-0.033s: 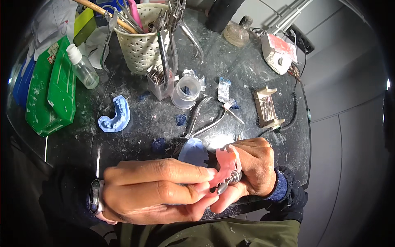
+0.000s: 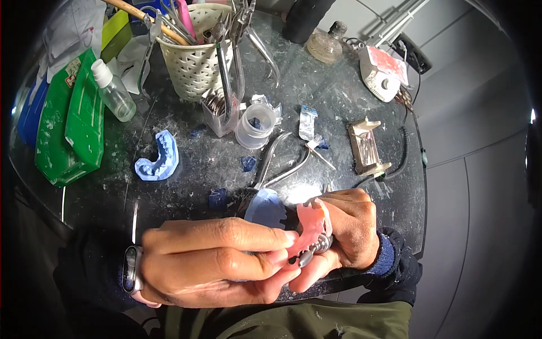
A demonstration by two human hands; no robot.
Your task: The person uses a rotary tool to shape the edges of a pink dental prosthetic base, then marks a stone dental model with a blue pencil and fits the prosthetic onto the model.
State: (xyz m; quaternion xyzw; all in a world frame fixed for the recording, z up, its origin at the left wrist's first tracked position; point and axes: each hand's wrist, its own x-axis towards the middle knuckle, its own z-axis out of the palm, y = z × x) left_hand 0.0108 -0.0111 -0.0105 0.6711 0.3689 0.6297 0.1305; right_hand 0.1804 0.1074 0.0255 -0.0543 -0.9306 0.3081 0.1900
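My left hand (image 2: 217, 260) is closed, its fingertips pinching a pink denture base (image 2: 310, 223) by its left edge. In my right hand (image 2: 350, 226) is a metal rotary handpiece (image 2: 322, 244); only its grey nose shows, the rest being hidden in the hand. The nose lies against the lower part of the denture base, close to my left fingertips. Both hands meet low in the picture, above the table's near edge. Just beyond them rests a blue dental cast (image 2: 265, 208), partly covered by my left hand.
A second blue cast (image 2: 161, 157) lies to the left. Farther back are a white basket of pliers (image 2: 192, 70), a clear plastic cup (image 2: 255, 129), loose pliers (image 2: 288, 169) and a bur holder (image 2: 366, 148). A green box (image 2: 70, 124) and spray bottle (image 2: 116, 93) occupy the left side.
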